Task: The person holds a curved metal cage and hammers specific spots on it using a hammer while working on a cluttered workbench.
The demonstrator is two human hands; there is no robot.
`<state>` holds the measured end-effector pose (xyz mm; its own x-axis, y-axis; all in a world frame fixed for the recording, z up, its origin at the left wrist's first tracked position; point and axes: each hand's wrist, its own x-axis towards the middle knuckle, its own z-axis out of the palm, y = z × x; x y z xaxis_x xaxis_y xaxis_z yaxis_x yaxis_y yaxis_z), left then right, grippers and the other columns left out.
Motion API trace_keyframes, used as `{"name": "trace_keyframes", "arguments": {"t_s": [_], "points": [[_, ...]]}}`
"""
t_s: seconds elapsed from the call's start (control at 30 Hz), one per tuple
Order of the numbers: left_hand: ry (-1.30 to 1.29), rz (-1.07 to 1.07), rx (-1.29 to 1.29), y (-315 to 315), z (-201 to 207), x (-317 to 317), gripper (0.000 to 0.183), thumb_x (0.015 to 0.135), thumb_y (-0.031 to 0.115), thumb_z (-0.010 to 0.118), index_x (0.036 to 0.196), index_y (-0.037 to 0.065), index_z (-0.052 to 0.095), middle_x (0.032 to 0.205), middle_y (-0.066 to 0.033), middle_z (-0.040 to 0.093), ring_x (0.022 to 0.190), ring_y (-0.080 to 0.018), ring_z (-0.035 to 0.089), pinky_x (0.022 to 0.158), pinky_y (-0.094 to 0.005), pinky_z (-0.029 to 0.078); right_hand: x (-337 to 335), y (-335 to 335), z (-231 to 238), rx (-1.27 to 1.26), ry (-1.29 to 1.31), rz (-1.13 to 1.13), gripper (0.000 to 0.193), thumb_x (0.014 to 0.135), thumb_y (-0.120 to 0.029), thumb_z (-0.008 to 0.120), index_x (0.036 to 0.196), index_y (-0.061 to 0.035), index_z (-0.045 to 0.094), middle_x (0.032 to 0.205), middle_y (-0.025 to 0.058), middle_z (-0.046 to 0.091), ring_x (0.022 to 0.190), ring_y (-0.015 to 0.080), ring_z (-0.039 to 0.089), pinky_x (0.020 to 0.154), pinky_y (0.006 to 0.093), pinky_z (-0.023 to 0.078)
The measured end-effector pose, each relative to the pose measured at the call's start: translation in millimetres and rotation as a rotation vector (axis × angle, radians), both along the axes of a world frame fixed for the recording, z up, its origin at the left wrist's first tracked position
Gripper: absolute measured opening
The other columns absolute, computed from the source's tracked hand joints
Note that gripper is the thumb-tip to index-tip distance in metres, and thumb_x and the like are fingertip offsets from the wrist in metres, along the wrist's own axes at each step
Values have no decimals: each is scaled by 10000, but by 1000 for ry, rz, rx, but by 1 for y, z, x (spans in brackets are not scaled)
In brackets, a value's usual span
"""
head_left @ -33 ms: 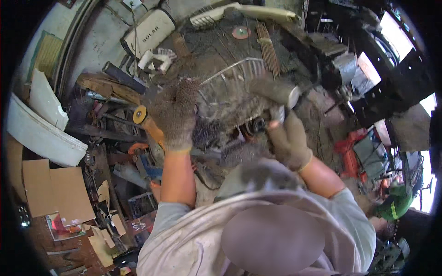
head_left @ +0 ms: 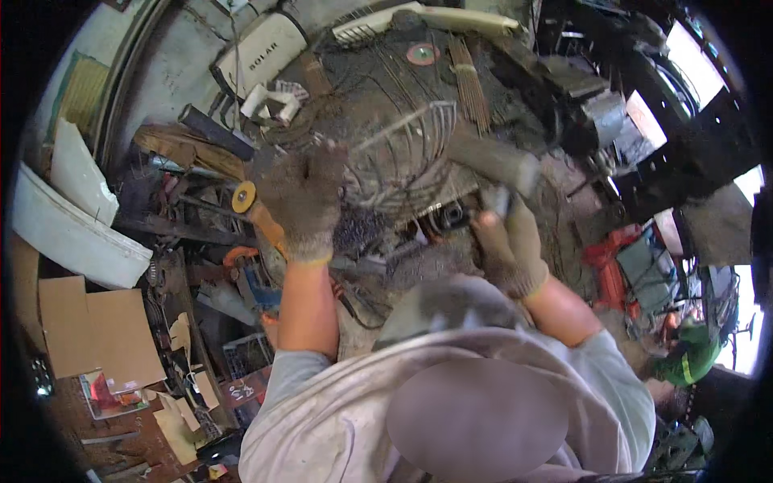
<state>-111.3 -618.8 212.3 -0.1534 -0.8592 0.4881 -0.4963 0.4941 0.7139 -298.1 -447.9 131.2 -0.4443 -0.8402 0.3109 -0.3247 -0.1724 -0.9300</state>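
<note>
My left hand [head_left: 310, 193], in a brown knit glove, is closed at the left end of a metal rack of curved bars [head_left: 403, 153]; its fingertips are hidden. My right hand [head_left: 514, 245], also gloved, is wrapped round the short pale handle of a mallet [head_left: 491, 161]. The mallet's thick grey-brown cylindrical head lies crosswise beyond the hand, just right of the rack and slightly blurred. Beside my left wrist rests an angle grinder [head_left: 270, 229] with a yellow disc. A small dark round fitting [head_left: 453, 213] sits between the rack and my right hand.
A bundle of thin rods [head_left: 467, 76] and a round disc [head_left: 421, 54] lie on the far floor. Cardboard [head_left: 101, 330] and curved white panels [head_left: 80, 233] are at left. Red and grey machinery [head_left: 620, 262] stands at right, near a person in green [head_left: 690, 354].
The mallet and my right hand have shifted slightly to the right. The rack's right end has moved a little; my left hand stays nearly in place.
</note>
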Motion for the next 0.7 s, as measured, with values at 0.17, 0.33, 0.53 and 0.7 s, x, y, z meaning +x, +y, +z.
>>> {"name": "trace_keyframes", "arguments": {"t_s": [0.17, 0.33, 0.53, 0.7], "points": [[-42, -130, -251, -15, -10, 5, 339, 951, 318, 600, 858, 4, 690, 793, -123, 682, 698, -197, 597, 649, -360, 452, 11, 1, -9, -46, -735, 39, 501, 939, -423, 594, 1193, 6, 537, 938, 74, 646, 820, 174, 614, 712, 299, 505], [-40, -136, -262, -28, -23, 9, 303, 959, 277, 583, 871, 7, 689, 803, -89, 669, 718, -197, 606, 676, -351, 475, 4, -6, -8, -154, -582, -5, 480, 938, -454, 598, 1095, -7, 524, 666, -6, 519, 543, 87, 495, 485, 259, 407], [150, -161, -151, -46, -53, 17, 266, 945, 296, 602, 932, 41, 681, 868, -43, 656, 784, -163, 600, 739, -321, 484, -13, 4, -25, -60, -583, -81, 456, 991, -371, 538, 1263, -5, 526, 1075, 83, 633, 948, 160, 600, 861, 304, 474], [138, -176, -52, -42, -47, 16, 253, 943, 291, 599, 953, 48, 670, 916, -48, 652, 847, -151, 595, 779, -307, 480, -14, 1, -23, -41, -295, -265, 456, 976, -361, 554, 1255, 0, 531, 1027, 49, 616, 875, 121, 564, 810, 278, 464]]}}
